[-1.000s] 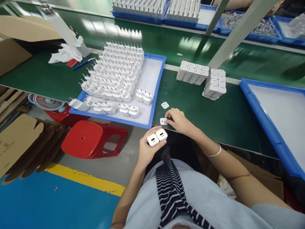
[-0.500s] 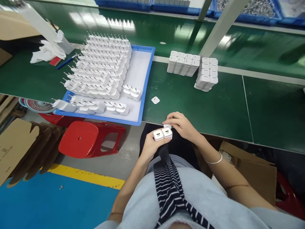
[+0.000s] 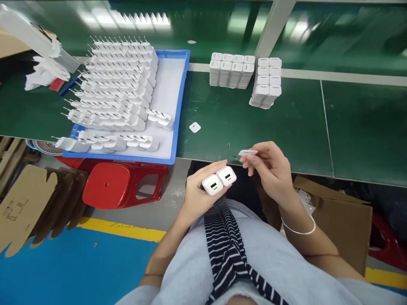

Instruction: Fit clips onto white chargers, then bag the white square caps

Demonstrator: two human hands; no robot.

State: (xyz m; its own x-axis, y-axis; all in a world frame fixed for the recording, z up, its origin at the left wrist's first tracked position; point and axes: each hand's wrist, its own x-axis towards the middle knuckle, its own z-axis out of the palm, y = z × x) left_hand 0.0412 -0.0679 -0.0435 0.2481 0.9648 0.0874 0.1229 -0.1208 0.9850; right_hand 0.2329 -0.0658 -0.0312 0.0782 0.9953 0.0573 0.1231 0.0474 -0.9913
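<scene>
Two white USB chargers [image 3: 219, 181] lie side by side in my left hand [image 3: 195, 192], port faces up, with my fingers closed round them. My right hand [image 3: 273, 169] pinches a thin white cover plate [image 3: 248, 152] between thumb and fingers, at the bench edge right of the chargers and apart from them. A similar loose plate [image 3: 195, 127] lies flat on the green bench [image 3: 222, 114]. Farther back stand two stacks of such white plates, the left stack [image 3: 232, 70] and the right stack [image 3: 266, 82].
A blue-rimmed tray [image 3: 179, 106] on the left holds many white chargers [image 3: 117, 84] in rows, pins up. Behind it are a white cloth [image 3: 44, 72] and a metal post [image 3: 275, 25]. Below stand a red stool [image 3: 108, 185] and a cardboard box [image 3: 340, 233].
My right hand has moved right, away from the chargers, with the cover plate in its fingers. The left hand has tilted the chargers slightly. The camera view has shifted.
</scene>
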